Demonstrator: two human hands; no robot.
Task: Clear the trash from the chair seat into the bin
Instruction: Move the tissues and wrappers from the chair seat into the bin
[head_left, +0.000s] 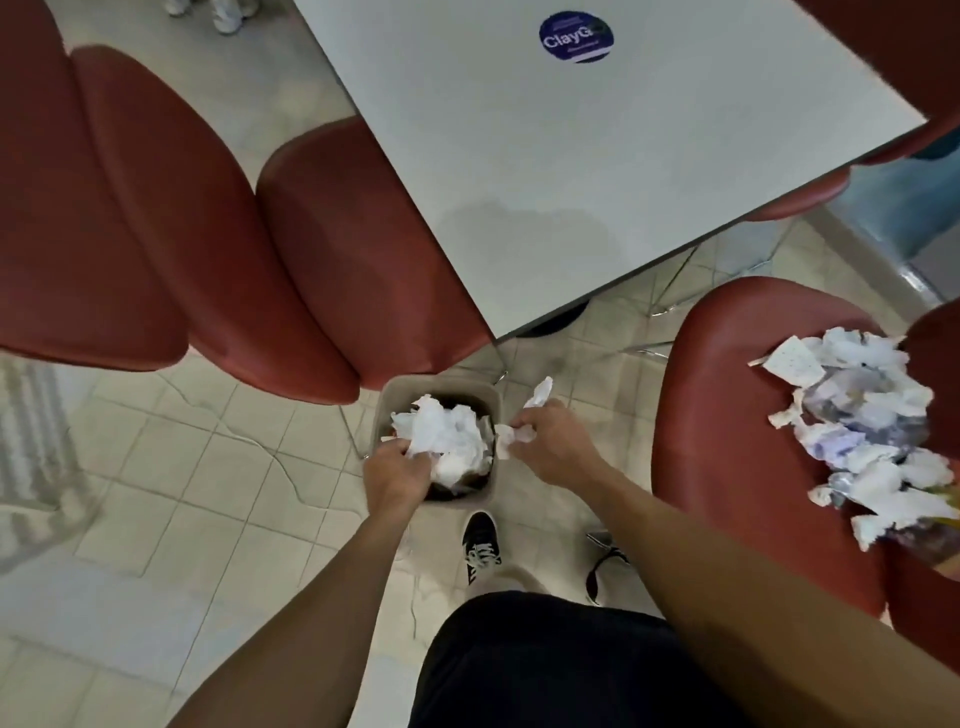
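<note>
Trash (862, 431) heaped on one chair seat (727, 415) — two hands over one bin (496, 395).

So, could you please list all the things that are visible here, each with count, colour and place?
bin: one, beige, on the floor between the chairs
paper in bin: a white crumpled heap
trash pile: one, white paper with some plastic, on the right chair seat
chairs: at least four, red, around the table
table: one, white, top centre
sticker: one, blue, on the table
shoes: two, black, on the floor
left hand: grips paper over the bin
right hand: grips a paper scrap beside the bin
</note>
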